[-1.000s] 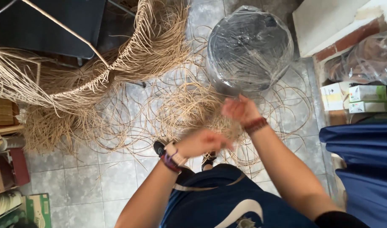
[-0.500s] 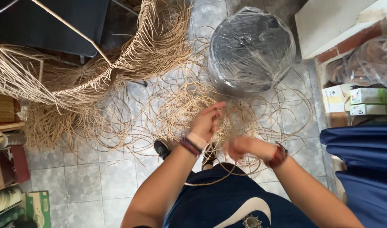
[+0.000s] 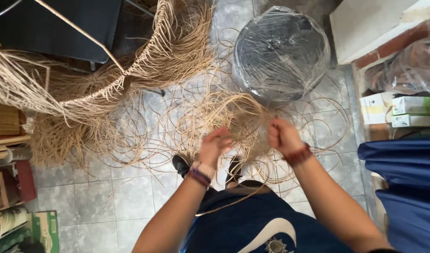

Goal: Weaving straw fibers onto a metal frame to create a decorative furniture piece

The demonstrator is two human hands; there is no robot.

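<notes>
Below, left hand (image 3: pixel 214 146) and right hand (image 3: pixel 281 135) gripping tangled cane strands (image 3: pixel 233 115), plastic-wrapped drum (image 3: pixel 280 51) nearby

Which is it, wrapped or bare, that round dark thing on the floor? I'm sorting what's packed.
Wrapped. The round dark object is covered in clear plastic film whose glossy wrinkles cross its whole top.

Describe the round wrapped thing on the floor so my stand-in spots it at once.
Start at the tiled floor, beyond the person's raised right hand. A big round dark drum-like object stands there. Only it is swathed in shiny clear plastic film; the tangled pale cane strands around it are loose.
</notes>
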